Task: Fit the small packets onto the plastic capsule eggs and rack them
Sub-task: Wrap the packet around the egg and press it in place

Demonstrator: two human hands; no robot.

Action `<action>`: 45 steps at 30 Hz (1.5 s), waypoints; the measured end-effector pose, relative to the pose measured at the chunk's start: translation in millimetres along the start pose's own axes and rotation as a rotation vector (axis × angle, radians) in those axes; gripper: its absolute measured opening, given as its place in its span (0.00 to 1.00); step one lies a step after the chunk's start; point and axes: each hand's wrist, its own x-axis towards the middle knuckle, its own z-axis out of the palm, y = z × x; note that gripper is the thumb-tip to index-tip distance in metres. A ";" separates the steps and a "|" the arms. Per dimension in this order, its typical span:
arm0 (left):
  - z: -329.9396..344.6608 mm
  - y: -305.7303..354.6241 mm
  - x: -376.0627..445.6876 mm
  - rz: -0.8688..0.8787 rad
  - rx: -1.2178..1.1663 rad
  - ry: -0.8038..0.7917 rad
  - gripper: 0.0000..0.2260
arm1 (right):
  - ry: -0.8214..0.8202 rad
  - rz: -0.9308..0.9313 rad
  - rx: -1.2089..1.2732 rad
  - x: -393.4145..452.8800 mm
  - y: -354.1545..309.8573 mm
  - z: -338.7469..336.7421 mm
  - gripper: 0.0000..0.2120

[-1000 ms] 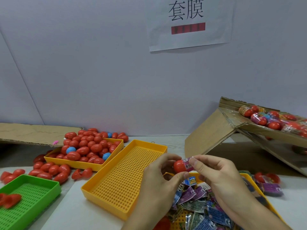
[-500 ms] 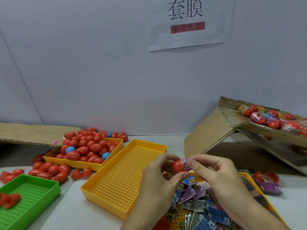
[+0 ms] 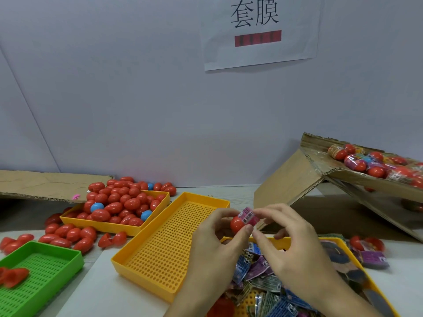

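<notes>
My left hand point(image 3: 215, 245) grips a smooth red capsule egg point(image 3: 238, 223) between thumb and curled fingers, above the near edge of the desk point(image 3: 247, 193), while my right hand point(image 3: 295, 250) pinches a glossy pink packet point(image 3: 249, 216) with a printed barcode, already seated over the egg's right end. Directly below my hands, a yellow plastic tray point(image 3: 350, 245) holds a loose heap of crinkled foil packets point(image 3: 258, 273) in blue, purple and silver. To its left lies an empty yellow perforated tray point(image 3: 169, 252), its floor a grid of small round holes. Toward the desk's back-left corner, another yellow tray point(image 3: 107, 225) brims with oval red eggs point(image 3: 119, 202) and a few blue ones point(image 3: 97, 207), more spilling onto the desk around it. At the near-left corner, a green slotted tray point(image 3: 43, 275) carries a couple of red capsule halves point(image 3: 13, 274). On the right, a tilted corrugated cardboard box point(image 3: 320, 177) holds finished eggs wrapped in film point(image 3: 366, 161). Flattened cardboard point(image 3: 45, 184) rests at the back-left edge, and a paper sign point(image 3: 261, 30) with two printed characters hangs on the grey wall.
</notes>
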 end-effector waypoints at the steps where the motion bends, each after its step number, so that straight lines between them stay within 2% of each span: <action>1: 0.1 0.5 0.4 -0.015 -0.036 0.009 0.06 | -0.013 -0.035 -0.049 -0.8 0.9 1.3 0.17; 4: 0.8 0.5 1.2 -0.044 -0.070 0.014 0.06 | -0.034 -0.051 -0.171 -1.8 1.2 3.4 0.23; 12: 4.5 -1.3 -1.3 -0.059 -0.050 -0.027 0.05 | 0.073 -0.076 -0.307 -1.3 1.9 6.9 0.21; 16: 5.1 -1.4 -0.5 -0.065 -0.073 -0.036 0.05 | 0.067 -0.080 -0.299 -1.2 4.4 7.1 0.23; 21: 5.7 -0.3 0.5 -0.097 -0.146 -0.029 0.14 | 0.065 -0.099 -0.257 -1.5 2.4 6.1 0.22; 29: 4.0 -2.7 1.0 -0.129 -0.130 -0.057 0.04 | 0.051 -0.104 -0.247 -2.7 5.7 6.3 0.21; 35: 5.7 -0.8 -0.8 -0.075 -0.121 -0.127 0.06 | 0.027 -0.146 -0.227 -2.9 4.1 5.5 0.21; 39: 7.8 -2.3 -0.4 -0.027 -0.036 -0.122 0.11 | 0.039 -0.184 -0.240 -3.1 3.8 5.3 0.21; 45: 7.2 -0.2 -0.7 -0.033 -0.033 -0.132 0.12 | 0.064 -0.192 -0.240 -3.0 2.6 4.0 0.21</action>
